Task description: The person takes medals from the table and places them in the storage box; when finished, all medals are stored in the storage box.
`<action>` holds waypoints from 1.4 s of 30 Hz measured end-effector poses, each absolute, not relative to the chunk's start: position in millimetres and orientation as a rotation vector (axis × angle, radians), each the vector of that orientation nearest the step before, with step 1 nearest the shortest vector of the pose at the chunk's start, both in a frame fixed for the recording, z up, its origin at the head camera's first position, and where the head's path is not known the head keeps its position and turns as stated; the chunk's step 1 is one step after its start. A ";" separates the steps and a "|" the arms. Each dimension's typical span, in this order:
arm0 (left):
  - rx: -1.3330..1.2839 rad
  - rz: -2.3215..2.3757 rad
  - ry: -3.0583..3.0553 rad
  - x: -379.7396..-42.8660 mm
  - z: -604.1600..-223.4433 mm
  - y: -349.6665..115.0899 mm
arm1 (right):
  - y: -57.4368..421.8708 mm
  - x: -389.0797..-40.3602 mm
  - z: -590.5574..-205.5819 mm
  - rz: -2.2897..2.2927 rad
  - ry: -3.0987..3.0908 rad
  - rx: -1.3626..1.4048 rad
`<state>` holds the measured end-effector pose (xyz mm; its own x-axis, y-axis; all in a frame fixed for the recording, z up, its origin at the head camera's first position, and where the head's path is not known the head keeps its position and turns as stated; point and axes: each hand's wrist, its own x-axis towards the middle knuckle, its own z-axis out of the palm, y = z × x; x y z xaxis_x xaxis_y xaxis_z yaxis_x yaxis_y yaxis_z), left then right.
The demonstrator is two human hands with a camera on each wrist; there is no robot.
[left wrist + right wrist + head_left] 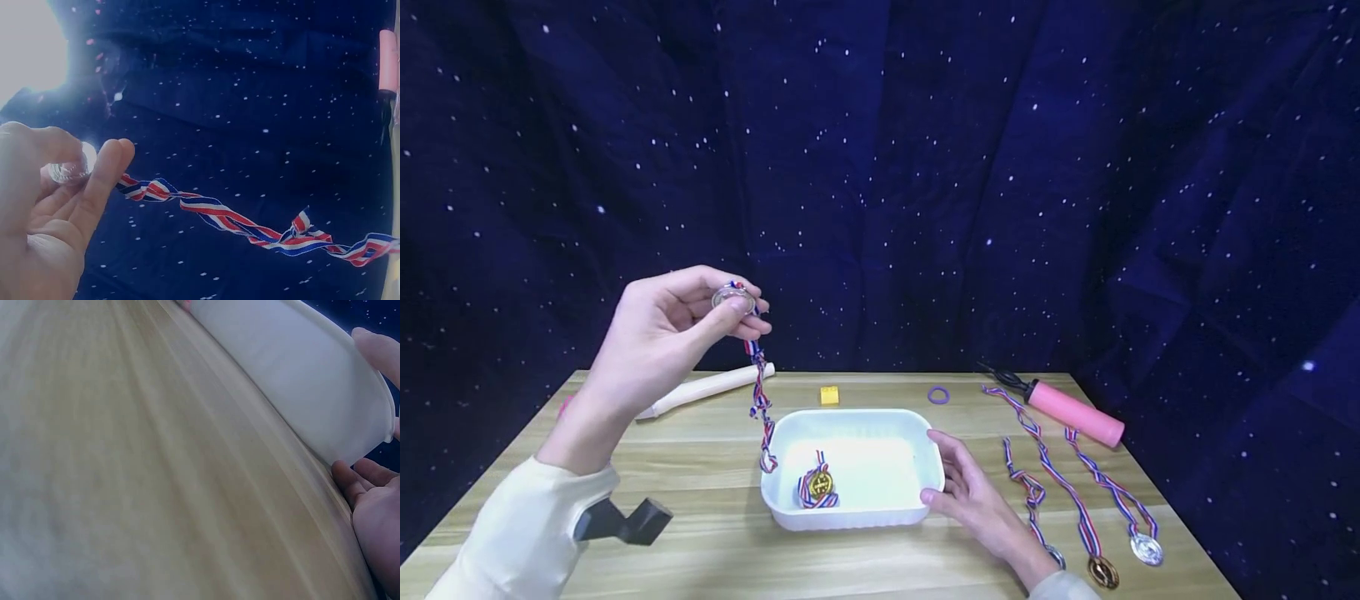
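Head view: above the pale wood-grain table [692, 500], the left grip [662, 333] pinches a round silver-coloured metal medal [726, 297], its red-white-blue fabric ribbon [761, 398] dangling; I'd guess it's light but slick, best held edgewise. Rightward sits a white rectangular plastic tub [857, 520]; the right grip [970, 496] holds its end.

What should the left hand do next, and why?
Perhaps lower the silver medal into the white tray: the left hand pinches it in the air, ribbon dangling; a gold medal lies inside, and the right hand holds the tray.
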<state>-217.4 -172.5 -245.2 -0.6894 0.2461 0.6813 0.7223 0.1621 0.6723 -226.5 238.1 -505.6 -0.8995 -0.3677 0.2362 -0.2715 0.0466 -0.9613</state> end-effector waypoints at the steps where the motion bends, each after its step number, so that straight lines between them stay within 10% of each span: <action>1: -0.923 -1.572 -2.028 -219.5 -247.1 -168.9 | 238.4 -226.8 -505.6 -2.008 2.221 -0.680; 42: -0.967 -1.374 -2.629 -248.5 -386.2 -140.9 | 239.7 -228.3 -504.8 -2.005 2.185 -0.741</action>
